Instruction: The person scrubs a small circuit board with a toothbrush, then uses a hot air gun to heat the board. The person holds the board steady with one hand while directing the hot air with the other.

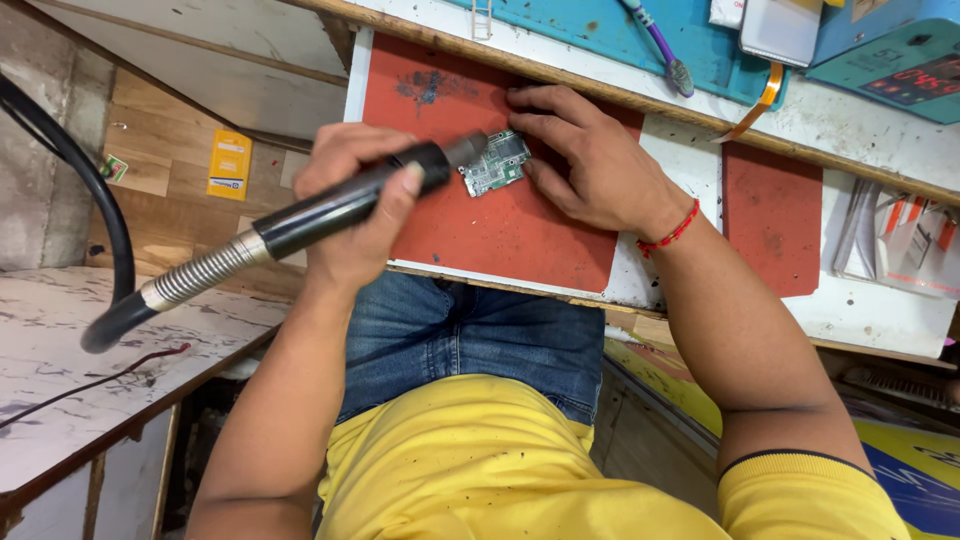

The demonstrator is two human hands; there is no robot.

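A small green circuit board (497, 163) lies on a red mat (500, 225) at the bench's near edge. My left hand (350, 215) grips a black hot-air wand (330, 208) with a ribbed metal collar and black hose; its metal nozzle points at the board's left edge. My right hand (590, 165) rests flat on the mat, fingertips pressing the board's top and right side. A red thread bracelet (668, 235) circles that wrist.
A second red mat (772, 215) lies to the right. A blue mat (640, 35) at the back holds a purple-handled brush (660, 45) and a teal device with a red display (905, 70). Tweezers in packets (895, 245) sit far right. A marbled side table (60, 360) stands left.
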